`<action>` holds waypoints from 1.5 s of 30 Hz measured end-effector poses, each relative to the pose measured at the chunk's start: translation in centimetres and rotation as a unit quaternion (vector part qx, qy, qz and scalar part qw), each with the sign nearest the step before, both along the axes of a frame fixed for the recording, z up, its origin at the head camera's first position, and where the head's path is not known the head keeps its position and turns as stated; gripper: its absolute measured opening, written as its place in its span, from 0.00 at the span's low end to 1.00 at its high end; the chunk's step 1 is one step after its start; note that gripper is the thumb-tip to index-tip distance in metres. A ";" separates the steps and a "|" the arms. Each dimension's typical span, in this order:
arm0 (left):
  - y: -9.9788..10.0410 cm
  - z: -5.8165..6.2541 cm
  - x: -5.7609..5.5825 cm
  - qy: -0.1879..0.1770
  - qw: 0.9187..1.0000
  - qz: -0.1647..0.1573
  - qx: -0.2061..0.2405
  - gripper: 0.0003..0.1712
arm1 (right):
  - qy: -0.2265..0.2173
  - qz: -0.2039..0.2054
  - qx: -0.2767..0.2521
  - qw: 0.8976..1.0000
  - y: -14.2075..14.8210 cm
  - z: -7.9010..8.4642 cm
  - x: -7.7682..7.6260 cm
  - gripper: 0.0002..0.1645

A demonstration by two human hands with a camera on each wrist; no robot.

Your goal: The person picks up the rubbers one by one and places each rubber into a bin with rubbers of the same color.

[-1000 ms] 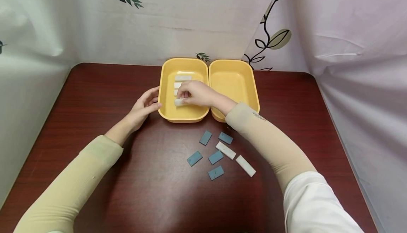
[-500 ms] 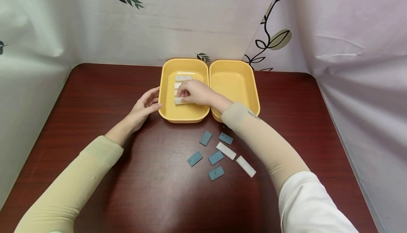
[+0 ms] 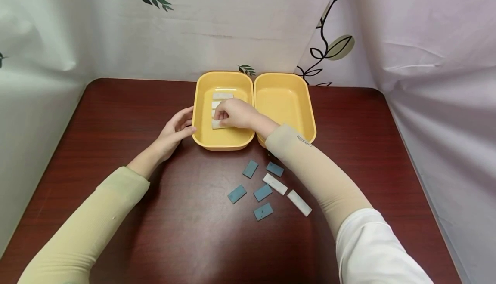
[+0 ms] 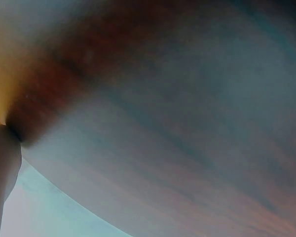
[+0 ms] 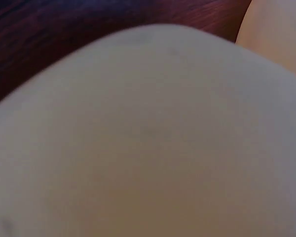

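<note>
Inside the left yellow bin (image 3: 232,142), my right hand (image 3: 238,112) pinches the near end of a row of thin white rectangular blocks: one white block (image 3: 217,125) lies under its fingertips, low over the bin floor. Behind it, other white blocks (image 3: 222,96) are lined up on the floor, partly hidden by the fingers. My left hand (image 3: 172,131) rests against the bin's outer left side, fingers spread, thumb at the rim. In the left wrist view only a fingertip (image 4: 5,163) shows beside blurred yellow. The right wrist view is mostly filled by a pale sleeve (image 5: 153,128).
A second yellow bin (image 3: 284,97) stands right beside the first, the right forearm crossing its front. On the dark red wooden table (image 3: 174,232) lie several blue-grey blocks (image 3: 237,194) and two white blocks (image 3: 299,203). A patterned white curtain (image 3: 232,26) rises behind the table.
The white block, tilted at first, now lies flatter at the end of the row, still in my right hand's fingers. The right forearm has shifted slightly left; my left hand stays put.
</note>
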State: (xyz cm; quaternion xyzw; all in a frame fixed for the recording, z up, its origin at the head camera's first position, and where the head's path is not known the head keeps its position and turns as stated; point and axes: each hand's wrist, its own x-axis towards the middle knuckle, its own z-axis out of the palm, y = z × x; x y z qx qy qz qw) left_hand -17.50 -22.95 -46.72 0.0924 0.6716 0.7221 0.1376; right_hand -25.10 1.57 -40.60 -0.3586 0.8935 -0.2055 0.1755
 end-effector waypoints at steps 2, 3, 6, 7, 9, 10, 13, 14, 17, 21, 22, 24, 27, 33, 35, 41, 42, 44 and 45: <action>0.0 0.0 0.0 -0.001 1.000 0.001 0.000 0.39 | 0.002 -0.003 0.003 1.000 -0.1 0.0 0.0 0.08; 0.0 0.0 0.0 -0.001 1.000 0.001 0.000 0.39 | 0.004 -0.005 0.004 1.000 -0.1 0.0 0.0 0.09; 0.0 0.0 0.0 -0.001 1.000 0.002 0.000 0.39 | 0.008 -0.010 0.006 1.000 -0.1 0.0 0.0 0.09; 0.0 0.0 0.0 -0.001 1.000 0.002 0.000 0.39 | 0.009 -0.012 0.005 1.000 -0.1 0.0 0.0 0.10; 0.0 0.0 0.0 -0.001 1.000 0.003 0.000 0.39 | 0.011 -0.014 0.005 1.000 -0.1 0.0 0.0 0.10; 0.0 0.0 0.0 0.000 1.000 0.003 0.000 0.39 | 0.012 -0.015 0.005 1.000 -0.1 -0.1 0.0 0.10; 0.0 0.0 0.0 0.001 1.000 0.003 0.001 0.39 | 0.015 -0.017 0.004 1.000 -0.1 -0.1 0.0 0.10; 0.0 0.0 0.0 0.002 1.000 0.003 0.002 0.39 | 0.015 -0.018 0.004 1.000 -0.1 -0.1 0.0 0.10; 0.1 0.0 0.0 0.005 1.000 0.003 0.008 0.39 | 0.014 -0.024 0.002 1.000 0.0 -0.2 0.0 0.09; 0.2 0.1 0.0 0.007 1.000 0.003 0.012 0.39 | 0.012 -0.029 0.001 1.000 0.0 -0.1 0.0 0.09; 0.2 0.1 0.1 0.006 1.000 0.004 0.009 0.40 | 0.011 -0.030 0.002 0.999 0.0 -0.1 0.0 0.09; 0.2 0.2 0.1 0.004 1.000 0.004 0.007 0.40 | 0.008 -0.032 0.002 0.999 0.0 -0.1 0.1 0.09; 0.1 0.3 0.2 0.000 1.000 0.004 0.002 0.40 | 0.004 -0.039 0.001 0.999 -0.1 0.0 0.1 0.08; 0.1 0.2 0.1 -0.004 1.000 0.003 0.000 0.40 | 0.003 -0.052 -0.001 0.999 -0.1 -0.1 0.1 0.08; 0.1 0.1 0.1 -0.004 1.000 0.003 -0.001 0.39 | 0.003 -0.054 -0.003 0.999 0.0 -0.2 0.1 0.08; 0.1 0.0 0.0 0.002 1.000 0.002 0.002 0.39 | 0.002 -0.056 -0.009 0.998 0.0 -0.1 0.1 0.07; 0.1 0.0 0.0 0.003 1.000 0.002 0.003 0.39 | 0.002 -0.057 -0.009 0.998 0.0 -0.1 0.1 0.07; 0.1 0.0 0.0 0.005 1.000 0.002 0.003 0.39 | 0.002 -0.057 -0.008 0.998 0.0 -0.1 0.1 0.07; 0.1 0.0 0.0 0.005 1.000 0.001 0.003 0.39 | 0.002 -0.057 -0.007 0.998 0.0 -0.1 0.1 0.07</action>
